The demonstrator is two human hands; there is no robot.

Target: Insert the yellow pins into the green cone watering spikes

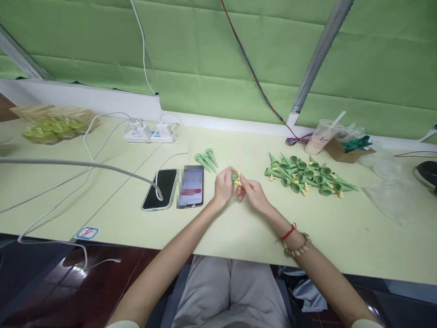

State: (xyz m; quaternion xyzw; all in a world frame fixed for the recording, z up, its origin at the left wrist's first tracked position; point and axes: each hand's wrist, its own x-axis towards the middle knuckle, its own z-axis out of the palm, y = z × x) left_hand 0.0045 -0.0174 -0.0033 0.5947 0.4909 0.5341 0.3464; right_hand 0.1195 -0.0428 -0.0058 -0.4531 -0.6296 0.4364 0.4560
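Both hands, the left hand and right hand, pinch one green cone with its yellow piece above the worktop; a loose grip could likely drop it.

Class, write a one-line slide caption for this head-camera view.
Left hand and right hand hold a small green cone over the table, beside two phones.

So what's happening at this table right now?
A seated person holds one small green cone with a yellow fitting between both hands, left hand and right hand pinching it just above the table. A pile of similar green cones lies to their right, and three cones sit apart to the left. Two phones and a power strip lie further left.
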